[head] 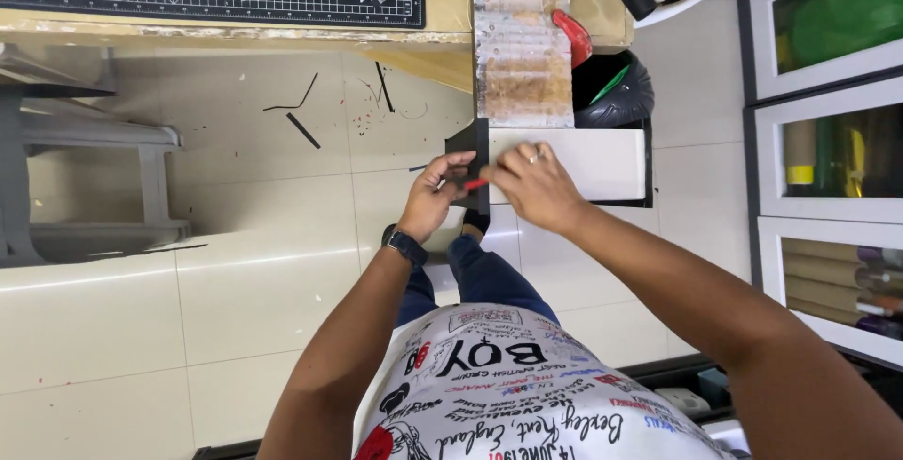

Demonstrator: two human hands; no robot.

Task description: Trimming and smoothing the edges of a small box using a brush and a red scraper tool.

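The left hand [435, 197] and the right hand [534, 184] meet at the left edge of a white board [593, 161] with a black border, just below the end of the tabletop [442, 23]. The left grip pinches the black edge strip [480, 145]; the right grip is closed on a small red tool [475, 183]. The board looks light, stiff and flat, probably easy to dent, so holding it at the edges seems best.

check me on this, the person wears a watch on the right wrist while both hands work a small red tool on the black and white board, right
Not quite: the head view shows the watch on the left wrist. The rest holds: left hand and right hand meet at the small red tool on the black and white board.
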